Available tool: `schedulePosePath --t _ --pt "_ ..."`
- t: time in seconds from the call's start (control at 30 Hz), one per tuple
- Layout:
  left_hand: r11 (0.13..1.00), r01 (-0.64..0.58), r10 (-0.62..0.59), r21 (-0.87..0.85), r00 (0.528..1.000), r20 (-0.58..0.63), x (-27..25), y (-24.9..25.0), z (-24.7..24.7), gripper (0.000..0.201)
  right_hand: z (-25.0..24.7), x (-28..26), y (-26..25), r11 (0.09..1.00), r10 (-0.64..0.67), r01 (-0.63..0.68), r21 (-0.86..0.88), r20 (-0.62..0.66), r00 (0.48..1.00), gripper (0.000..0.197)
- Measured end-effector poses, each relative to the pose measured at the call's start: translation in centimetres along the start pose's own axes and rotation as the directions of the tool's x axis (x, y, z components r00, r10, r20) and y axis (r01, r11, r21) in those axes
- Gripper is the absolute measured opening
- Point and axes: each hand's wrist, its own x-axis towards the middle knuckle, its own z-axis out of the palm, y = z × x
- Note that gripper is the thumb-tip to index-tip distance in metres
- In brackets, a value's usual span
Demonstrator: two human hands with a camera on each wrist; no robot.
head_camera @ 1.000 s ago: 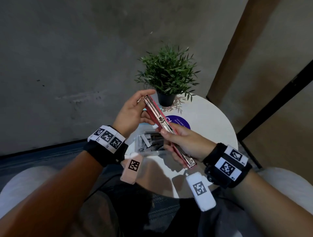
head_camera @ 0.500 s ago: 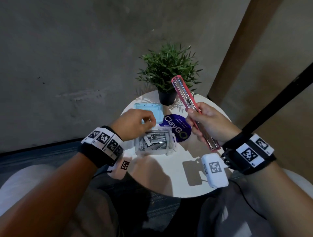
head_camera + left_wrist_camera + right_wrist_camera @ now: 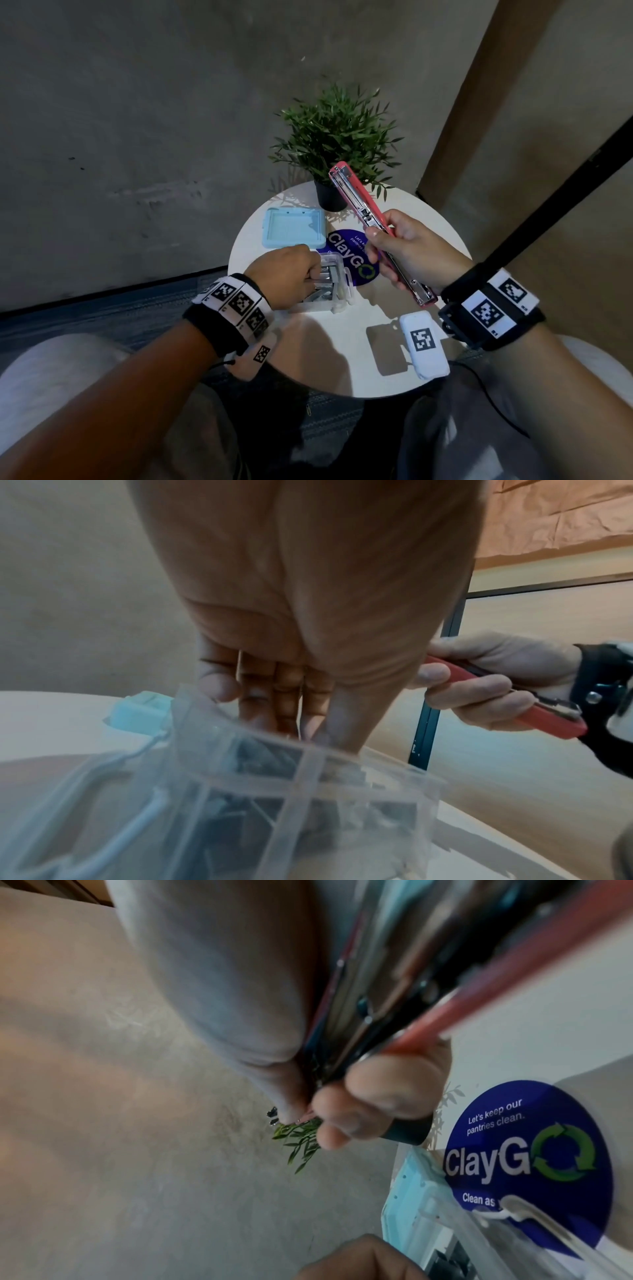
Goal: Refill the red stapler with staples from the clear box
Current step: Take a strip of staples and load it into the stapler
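Observation:
The red stapler (image 3: pixel 356 202) is swung open into one long strip, metal channel facing me, and tilts up toward the plant. My right hand (image 3: pixel 383 253) grips it around the middle, above the right side of the table; the same grip shows in the wrist views (image 3: pixel 318 1096), (image 3: pixel 479 685). The clear box (image 3: pixel 342 291) stands open near the table's left front edge with loose grey staples (image 3: pixel 327 274) inside. My left hand (image 3: pixel 317 274) reaches down into it. Its thumb and fingertips (image 3: pixel 308 731) meet in a pinch on a staple strip just inside the rim (image 3: pixel 308 791).
The small round white table (image 3: pixel 428 359) also carries a potted green plant (image 3: pixel 330 197) at the back, a light blue lid (image 3: pixel 294 228) behind the box and a purple ClayGO sticker (image 3: pixel 356 260). A white tag (image 3: pixel 424 346) hangs below my right wrist. My knees sit under the front edge.
My left hand let go of the stapler and dropped into the clear box. My right hand carried the stapler right and up, away from the box.

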Motion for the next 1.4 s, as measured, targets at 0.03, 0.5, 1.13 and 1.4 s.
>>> schedulePosePath --t 0.03,0.5,1.13,1.4 --pt "1.0 0.006 -0.006 -0.016 1.0 0.006 0.0 -0.1 -0.1 0.007 0.0 0.0 0.0 1.0 0.001 -0.001 0.0 0.001 1.0 0.015" --pt "0.975 0.028 -0.052 -0.222 0.994 -0.101 -0.2 -1.2 -1.7 0.011 0.0 0.0 0.1 0.999 0.021 -0.021 -0.049 -0.001 1.0 0.018" --pt "0.496 0.088 -0.088 -0.864 0.995 0.051 -0.5 -0.8 -3.6 0.025 0.3 0.0 0.3 0.996 0.063 -0.062 -0.06 0.015 0.998 0.029" --pt "0.296 -0.002 -0.095 -0.955 0.995 -0.032 -0.3 -1.0 -3.7 0.025 0.2 0.2 0.6 0.995 0.082 -0.08 -0.066 0.021 0.996 0.024"
